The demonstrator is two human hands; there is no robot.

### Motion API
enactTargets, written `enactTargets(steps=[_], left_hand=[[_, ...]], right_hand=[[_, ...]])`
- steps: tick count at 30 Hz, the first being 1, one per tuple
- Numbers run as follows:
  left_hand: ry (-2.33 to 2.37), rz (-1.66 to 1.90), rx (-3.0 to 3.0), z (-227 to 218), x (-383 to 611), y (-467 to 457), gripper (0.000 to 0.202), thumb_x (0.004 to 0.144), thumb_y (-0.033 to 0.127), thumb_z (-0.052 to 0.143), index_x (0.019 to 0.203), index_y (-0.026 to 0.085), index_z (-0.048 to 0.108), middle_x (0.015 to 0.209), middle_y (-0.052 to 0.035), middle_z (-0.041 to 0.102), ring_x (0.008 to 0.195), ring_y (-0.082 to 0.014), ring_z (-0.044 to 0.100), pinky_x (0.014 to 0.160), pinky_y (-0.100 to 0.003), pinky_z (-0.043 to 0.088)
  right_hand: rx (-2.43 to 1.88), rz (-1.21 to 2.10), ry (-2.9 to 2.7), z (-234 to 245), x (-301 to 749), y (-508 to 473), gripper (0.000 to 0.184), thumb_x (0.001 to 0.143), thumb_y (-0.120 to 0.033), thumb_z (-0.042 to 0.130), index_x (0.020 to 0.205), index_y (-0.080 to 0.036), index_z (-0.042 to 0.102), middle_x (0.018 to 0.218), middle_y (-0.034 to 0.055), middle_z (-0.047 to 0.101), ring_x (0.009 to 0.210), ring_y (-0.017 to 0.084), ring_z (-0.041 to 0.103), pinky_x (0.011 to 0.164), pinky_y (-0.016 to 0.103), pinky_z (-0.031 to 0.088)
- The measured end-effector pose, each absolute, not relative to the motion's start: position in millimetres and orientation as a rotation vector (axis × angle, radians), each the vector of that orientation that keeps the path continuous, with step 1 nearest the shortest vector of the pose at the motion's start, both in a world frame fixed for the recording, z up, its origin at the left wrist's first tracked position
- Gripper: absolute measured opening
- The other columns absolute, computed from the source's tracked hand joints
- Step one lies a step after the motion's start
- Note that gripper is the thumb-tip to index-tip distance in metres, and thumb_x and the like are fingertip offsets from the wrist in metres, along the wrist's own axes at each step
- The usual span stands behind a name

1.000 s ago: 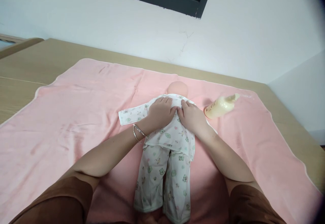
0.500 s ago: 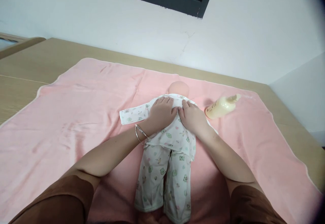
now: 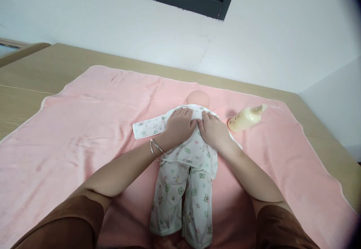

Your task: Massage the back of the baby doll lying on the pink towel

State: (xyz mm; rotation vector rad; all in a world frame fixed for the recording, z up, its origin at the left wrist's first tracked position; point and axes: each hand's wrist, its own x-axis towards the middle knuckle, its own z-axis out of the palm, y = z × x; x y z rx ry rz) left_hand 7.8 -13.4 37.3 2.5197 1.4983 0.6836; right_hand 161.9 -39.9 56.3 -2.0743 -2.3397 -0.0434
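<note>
Brown lettering (image 3: 234, 120) marks the lower side of a pale yellow bottle (image 3: 248, 119) on a pink blanket (image 3: 98, 121), its characters too small and blurred to be read, and no word, brand, number or sign is legible anywhere in view.

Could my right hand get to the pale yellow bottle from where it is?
Likely yes: your right hand lies palm down on the patterned top, seemingly gripping nothing, and the bottle is close by on its right, with only pink blanket visible between them.
</note>
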Motion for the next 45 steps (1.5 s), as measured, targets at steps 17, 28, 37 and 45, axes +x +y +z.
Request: enactTargets(steps=[17,28,37,45], left_hand=[[1.426,0.551,2.563,44.9,1.2,-10.8,0.046,0.105,0.034,0.043,0.135,0.005,0.060,0.145,-0.0192,0.061,0.140,-0.0318,0.052,0.120,-0.046,0.040],[1.156,0.514,2.744,55.2,0.5,-39.7,0.035,0.098,0.014,0.042,0.122,0.013,0.068,0.128,-0.0154,0.071,0.129,-0.0278,0.063,0.117,-0.044,0.045],[1.429,0.514,2.565,44.8,-1.4,-8.8,0.041,0.104,0.027,0.041,0.131,0.004,0.062,0.141,-0.0207,0.064,0.136,-0.0299,0.057,0.118,-0.044,0.044],[1.258,0.509,2.709,54.4,1.6,-33.5,0.030,0.097,0.017,0.046,0.112,0.013,0.072,0.125,-0.0170,0.072,0.126,-0.0295,0.064,0.111,-0.044,0.050]], right_hand=[[-2.127,0.083,-2.305,66.7,164.5,-39.0,0.048,0.109,-0.041,0.027,0.143,-0.015,0.050,0.142,0.0165,0.063,0.130,0.031,0.059,0.095,0.039,0.051],[-1.968,0.093,-2.510,78.7,159.1,-71.1,0.044,0.104,-0.027,0.038,0.143,-0.015,0.053,0.143,0.0176,0.060,0.131,0.029,0.057,0.100,0.035,0.048],[-2.110,0.186,-2.318,78.0,167.3,-42.4,0.046,0.107,-0.044,0.032,0.133,-0.015,0.057,0.134,0.0157,0.067,0.122,0.033,0.063,0.090,0.040,0.051],[-1.997,0.032,-2.472,80.7,158.6,-70.3,0.036,0.106,-0.032,0.035,0.125,-0.019,0.062,0.130,0.0128,0.069,0.116,0.029,0.066,0.088,0.036,0.050]])
